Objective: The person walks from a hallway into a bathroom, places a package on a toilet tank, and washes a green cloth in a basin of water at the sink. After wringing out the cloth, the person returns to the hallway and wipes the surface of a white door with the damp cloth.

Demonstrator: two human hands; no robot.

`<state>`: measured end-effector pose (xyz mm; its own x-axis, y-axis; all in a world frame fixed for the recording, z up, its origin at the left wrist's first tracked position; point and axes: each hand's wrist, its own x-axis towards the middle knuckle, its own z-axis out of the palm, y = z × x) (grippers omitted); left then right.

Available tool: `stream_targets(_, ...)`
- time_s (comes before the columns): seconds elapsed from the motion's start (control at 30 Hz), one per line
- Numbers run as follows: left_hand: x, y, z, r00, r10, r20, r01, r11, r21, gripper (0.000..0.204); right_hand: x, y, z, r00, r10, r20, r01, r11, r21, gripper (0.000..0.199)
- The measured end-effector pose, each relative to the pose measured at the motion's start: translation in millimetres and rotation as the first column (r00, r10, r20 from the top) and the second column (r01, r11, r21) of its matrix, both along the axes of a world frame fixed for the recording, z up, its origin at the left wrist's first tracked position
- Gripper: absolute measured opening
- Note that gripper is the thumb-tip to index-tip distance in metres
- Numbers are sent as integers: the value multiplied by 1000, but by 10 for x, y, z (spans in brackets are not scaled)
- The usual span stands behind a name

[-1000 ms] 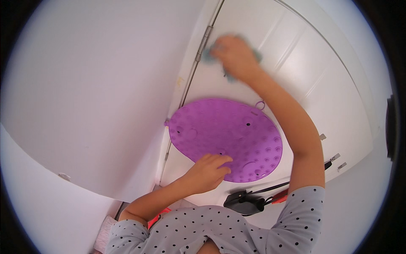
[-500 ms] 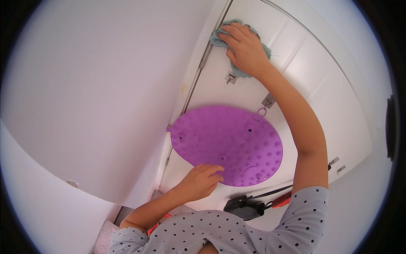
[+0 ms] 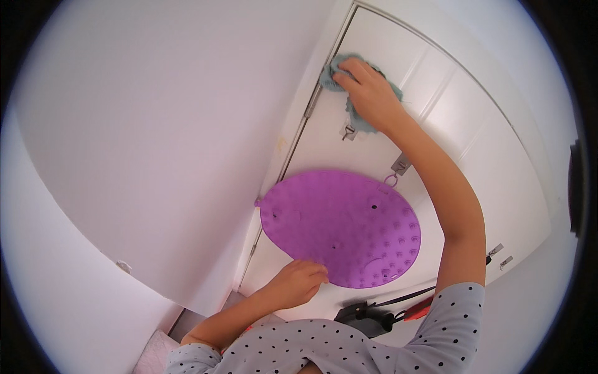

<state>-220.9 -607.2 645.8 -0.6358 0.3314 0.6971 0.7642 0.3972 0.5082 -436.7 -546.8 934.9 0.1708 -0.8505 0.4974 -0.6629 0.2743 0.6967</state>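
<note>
My right hand (image 3: 372,93) is raised high on a white door (image 3: 430,118), its fingers closed over a teal cloth (image 3: 361,119) that lies pressed against the panel near the hinge edge. Below hangs an oval purple mat (image 3: 342,218) with round suction-cup bumps, held by a ring at a metal hook (image 3: 402,164). My left hand (image 3: 299,283) is in front of the mat's lower left edge, fingers curled in with nothing visible in them. Whether it touches the mat I cannot tell.
Another hook (image 3: 349,131) sits just under the cloth, and more hooks (image 3: 500,255) are at the door's right side. A black bag (image 3: 366,319) hangs low, beside something red (image 3: 418,308). A plain pale wall (image 3: 162,137) stands close on the left.
The whole view has shifted a little, so the door and mat appear lower. My right hand keeps the cloth at the hinge side. My left hand's fingers have curled in more.
</note>
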Motion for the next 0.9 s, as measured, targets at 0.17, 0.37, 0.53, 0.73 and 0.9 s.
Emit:
stream_targets(0.17, 56, -71, -32, 997, 16, 73, -12, 998, -58, 11, 174, 29, 342, 984, -9, -178, -32, 974, -225, 26)
stream_targets(0.37, 40, -100, -31, 998, 1, 58, 0, 1000, -20, 11, -1, -395, 1048, 866, 31, -499, -219, 921, -322, 21)
stream_targets(0.53, 38, -155, -38, 994, 36, 103, -27, 995, -94, 11, -239, -460, 1351, 879, -26, -477, -184, 903, -388, 20)
stream_targets(0.73, 2, -146, -100, 997, 27, 71, -21, 997, -79, 11, -116, -490, 1272, 895, -16, -446, -133, 944, -301, 20)
stream_targets(0.9, 16, -121, -81, 997, 41, 71, -33, 993, -113, 11, -23, -487, 1483, 920, -28, -390, -79, 964, -254, 19)
